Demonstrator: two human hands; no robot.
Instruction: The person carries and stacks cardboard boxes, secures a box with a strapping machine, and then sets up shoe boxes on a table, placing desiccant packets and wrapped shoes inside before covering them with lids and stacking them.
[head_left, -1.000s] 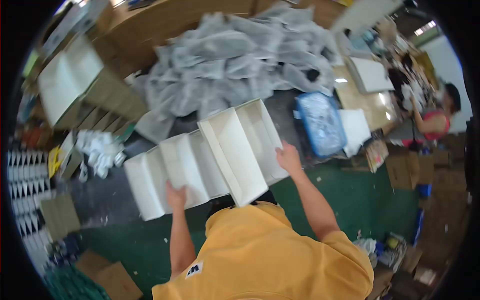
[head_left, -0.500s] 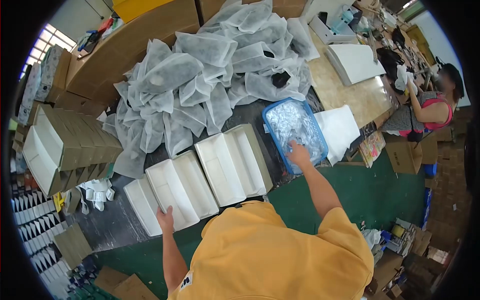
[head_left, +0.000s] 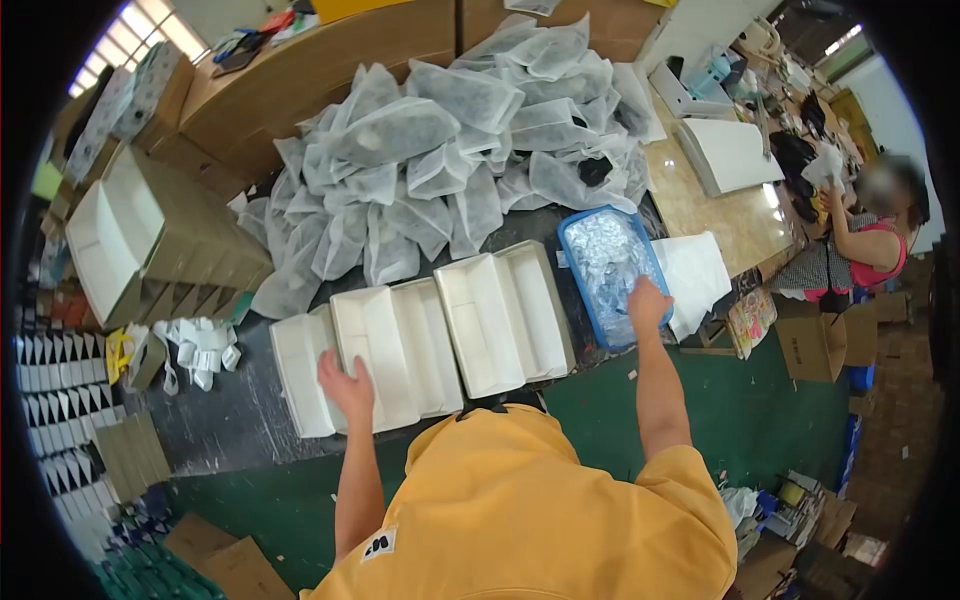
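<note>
Several open white boxes (head_left: 480, 325) lie side by side on the dark table (head_left: 220, 430). My left hand (head_left: 347, 386) is over the boxes at the left end, its fingers apart and nothing held. My right hand (head_left: 648, 302) is at the right part of a blue basket (head_left: 575, 262) filled with clear plastic packets (head_left: 606, 255). Its fingers point down onto the packets, and what they hold, if anything, is hidden. White sheets (head_left: 695, 275) lie just right of the basket.
Whitish bags (head_left: 400, 140) are heaped behind the boxes. Stacked boxes (head_left: 170, 235) stand at the left, near white rolled pieces (head_left: 200, 350). A person (head_left: 870, 235) works at the far right by a cluttered table. Cartons (head_left: 810, 340) sit on the floor.
The raised box was set down among the others. My right hand moved from it to the basket. My left hand, earlier at a box edge, has opened over the left boxes.
</note>
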